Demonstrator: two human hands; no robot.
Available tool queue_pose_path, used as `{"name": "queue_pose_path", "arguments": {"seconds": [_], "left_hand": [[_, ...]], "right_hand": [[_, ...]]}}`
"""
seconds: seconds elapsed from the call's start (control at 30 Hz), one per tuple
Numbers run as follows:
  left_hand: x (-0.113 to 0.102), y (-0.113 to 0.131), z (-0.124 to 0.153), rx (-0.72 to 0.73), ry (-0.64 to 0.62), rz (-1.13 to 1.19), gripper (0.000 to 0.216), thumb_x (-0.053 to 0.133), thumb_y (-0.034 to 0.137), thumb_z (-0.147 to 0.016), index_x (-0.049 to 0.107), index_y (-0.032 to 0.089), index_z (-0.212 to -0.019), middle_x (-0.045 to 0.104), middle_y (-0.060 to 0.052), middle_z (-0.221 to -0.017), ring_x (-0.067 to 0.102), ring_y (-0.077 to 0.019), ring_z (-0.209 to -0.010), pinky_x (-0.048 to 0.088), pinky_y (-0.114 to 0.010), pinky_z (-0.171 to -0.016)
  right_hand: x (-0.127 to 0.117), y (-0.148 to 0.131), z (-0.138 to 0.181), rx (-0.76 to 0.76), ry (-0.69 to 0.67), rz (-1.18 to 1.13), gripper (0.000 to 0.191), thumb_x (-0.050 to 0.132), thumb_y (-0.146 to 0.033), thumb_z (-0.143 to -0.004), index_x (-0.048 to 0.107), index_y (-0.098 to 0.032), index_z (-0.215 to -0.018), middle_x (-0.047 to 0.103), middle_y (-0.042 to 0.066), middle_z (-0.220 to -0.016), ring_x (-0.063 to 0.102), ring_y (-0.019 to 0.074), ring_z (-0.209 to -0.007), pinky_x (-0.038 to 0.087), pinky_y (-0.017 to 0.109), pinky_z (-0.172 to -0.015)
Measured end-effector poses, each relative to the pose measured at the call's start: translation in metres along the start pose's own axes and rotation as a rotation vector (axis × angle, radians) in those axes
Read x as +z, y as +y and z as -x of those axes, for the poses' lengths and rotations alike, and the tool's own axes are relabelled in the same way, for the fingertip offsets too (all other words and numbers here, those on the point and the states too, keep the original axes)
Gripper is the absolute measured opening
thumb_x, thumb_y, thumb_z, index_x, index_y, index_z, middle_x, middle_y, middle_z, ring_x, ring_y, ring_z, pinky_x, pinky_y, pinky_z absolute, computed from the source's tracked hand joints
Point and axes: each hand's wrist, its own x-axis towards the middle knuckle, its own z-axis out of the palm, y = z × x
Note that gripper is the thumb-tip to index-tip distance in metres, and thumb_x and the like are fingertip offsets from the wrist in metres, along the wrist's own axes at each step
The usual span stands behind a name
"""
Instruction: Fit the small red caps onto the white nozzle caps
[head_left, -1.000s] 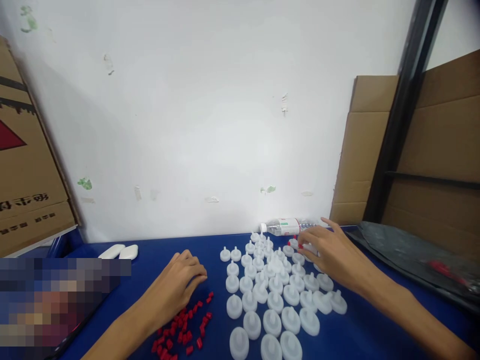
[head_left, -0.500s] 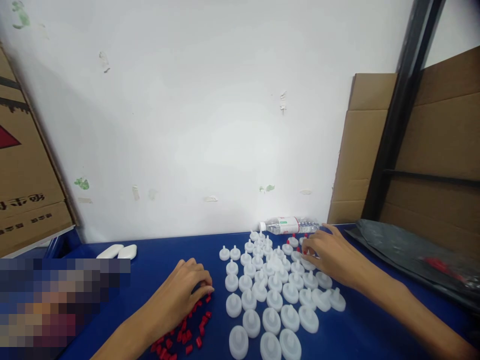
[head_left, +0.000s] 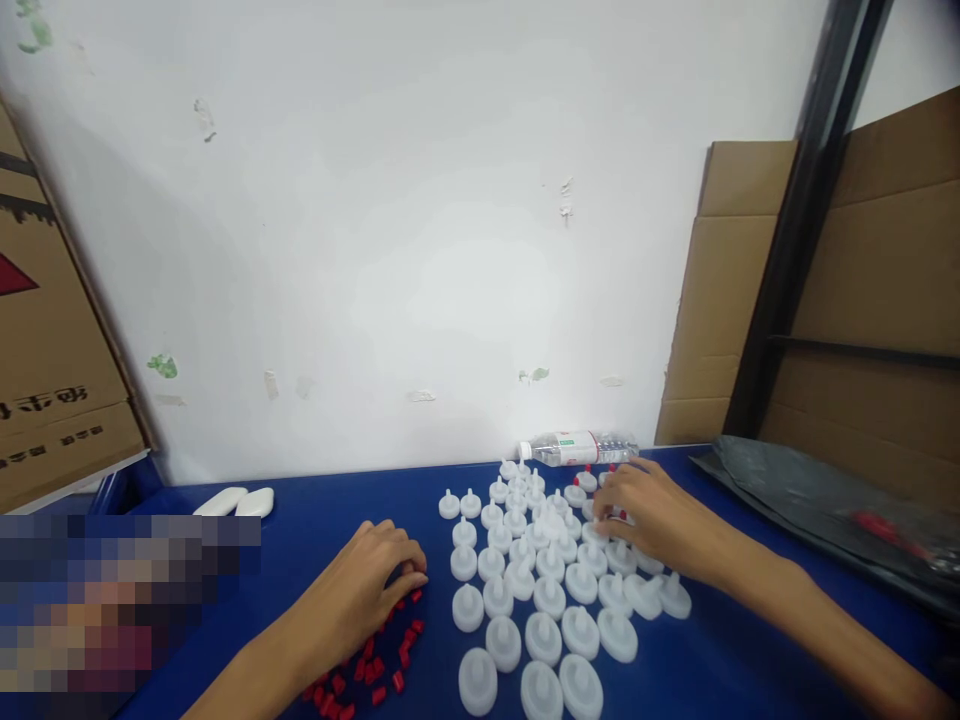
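My left hand (head_left: pixel 371 575) rests low over a scatter of small red caps (head_left: pixel 377 668) on the blue table. Its fingers are curled, thumb close to the forefinger, and whatever lies in the grip is hidden. Right of it stand several white round lids with spouts (head_left: pixel 543 638), mostly upright. At the far right rows my right hand (head_left: pixel 637 510) reaches in with fingers bent down onto a lid. A red bit shows beneath that palm, but the fingertips' hold cannot be made out. Red caps (head_left: pixel 588 470) sit on or beside a few back lids.
A clear water bottle (head_left: pixel 577 449) lies against the wall behind the lids. Two white rounded pieces (head_left: pixel 255 502) rest at back left. A grey plastic bag (head_left: pixel 817 510) covers the right side; cardboard (head_left: pixel 724 300) leans near a dark post. A blurred patch hides the lower left.
My right hand has shifted slightly left and nearer, its fingers drawn in lower over the lids. My left hand has hardly moved.
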Motion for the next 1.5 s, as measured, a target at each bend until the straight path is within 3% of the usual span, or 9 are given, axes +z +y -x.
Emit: {"name": "queue_pose_path", "arguments": {"seconds": [0.13,0.3,0.37,0.5,0.67,0.83,0.97,1.17,1.5], "left_hand": [[-0.001,-0.001,0.000,0.004,0.022,-0.005,0.017,0.059,0.032,-0.098,0.073,0.025,-0.091,0.073,-0.001,-0.089,0.064,-0.0205,-0.085,0.042,-0.034,-0.084],[-0.004,0.002,-0.001,-0.013,0.005,-0.052,0.011,0.063,0.025,-0.093,0.073,0.024,-0.089,0.075,-0.001,-0.090,0.066,-0.0216,-0.087,0.044,-0.032,-0.079],[-0.004,0.003,-0.001,-0.018,-0.005,-0.102,0.012,0.062,0.024,-0.094,0.073,0.023,-0.087,0.074,-0.002,-0.089,0.065,-0.0222,-0.087,0.044,-0.032,-0.077],[0.000,0.003,0.000,-0.007,-0.008,-0.233,0.019,0.056,0.019,-0.098,0.069,0.020,-0.084,0.072,-0.005,-0.090,0.064,-0.0230,-0.085,0.043,-0.033,-0.076],[0.006,0.008,0.000,0.081,0.129,-0.352,0.020,0.049,0.013,-0.100,0.065,0.020,-0.090,0.070,-0.003,-0.084,0.063,-0.0227,-0.075,0.041,-0.035,-0.071],[0.003,0.034,0.004,0.362,0.442,-0.163,0.013,0.049,0.017,-0.105,0.061,0.021,-0.103,0.072,0.001,-0.088,0.063,-0.0175,-0.075,0.041,-0.032,-0.073],[0.005,0.059,0.009,0.501,0.546,-0.020,0.012,0.054,0.012,-0.102,0.061,0.020,-0.110,0.072,-0.001,-0.091,0.059,-0.0153,-0.075,0.041,-0.031,-0.073],[0.015,0.073,0.012,0.608,0.553,-0.005,0.016,0.057,0.008,-0.098,0.062,0.015,-0.111,0.071,-0.004,-0.088,0.056,-0.0155,-0.071,0.041,-0.030,-0.066],[0.027,0.068,0.011,0.487,0.518,-0.036,0.013,0.055,0.013,-0.101,0.063,0.020,-0.108,0.070,-0.003,-0.086,0.059,-0.0166,-0.071,0.040,-0.031,-0.065]], "right_hand": [[-0.005,-0.006,-0.002,-0.015,0.024,-0.039,0.015,0.055,-0.024,-0.097,0.068,-0.023,-0.089,0.073,0.005,-0.093,0.069,0.0240,-0.091,0.043,0.047,-0.102],[-0.015,-0.020,-0.002,0.006,0.127,-0.129,0.020,0.042,-0.030,-0.104,0.060,-0.023,-0.105,0.072,0.009,-0.105,0.071,0.0239,-0.089,0.055,0.034,-0.075],[-0.015,-0.030,-0.001,-0.011,0.162,-0.178,0.017,0.044,-0.030,-0.104,0.058,-0.024,-0.107,0.071,0.009,-0.108,0.071,0.0223,-0.086,0.056,0.033,-0.072],[-0.010,-0.053,0.000,-0.129,0.212,-0.212,0.013,0.047,-0.024,-0.103,0.058,-0.024,-0.111,0.067,0.008,-0.116,0.068,0.0220,-0.102,0.057,0.035,-0.082],[-0.004,-0.077,0.003,-0.263,0.254,-0.246,0.014,0.047,-0.019,-0.104,0.058,-0.023,-0.109,0.064,0.009,-0.119,0.064,0.0222,-0.109,0.056,0.037,-0.087],[0.004,-0.094,0.006,-0.284,0.262,-0.293,0.014,0.048,-0.016,-0.103,0.057,-0.022,-0.111,0.065,0.007,-0.115,0.066,0.0211,-0.102,0.056,0.035,-0.083],[0.009,-0.107,0.008,-0.264,0.236,-0.330,0.015,0.049,-0.016,-0.102,0.055,-0.023,-0.115,0.065,0.006,-0.112,0.068,0.0193,-0.094,0.057,0.032,-0.077],[0.010,-0.122,0.009,-0.316,0.240,-0.348,0.028,0.051,-0.013,-0.099,0.051,-0.024,-0.125,0.067,0.003,-0.107,0.068,0.0186,-0.089,0.057,0.031,-0.076],[0.017,-0.118,0.008,-0.356,0.256,-0.339,0.021,0.059,-0.021,-0.100,0.055,-0.022,-0.121,0.067,0.005,-0.104,0.066,0.0192,-0.090,0.057,0.031,-0.078]]}}
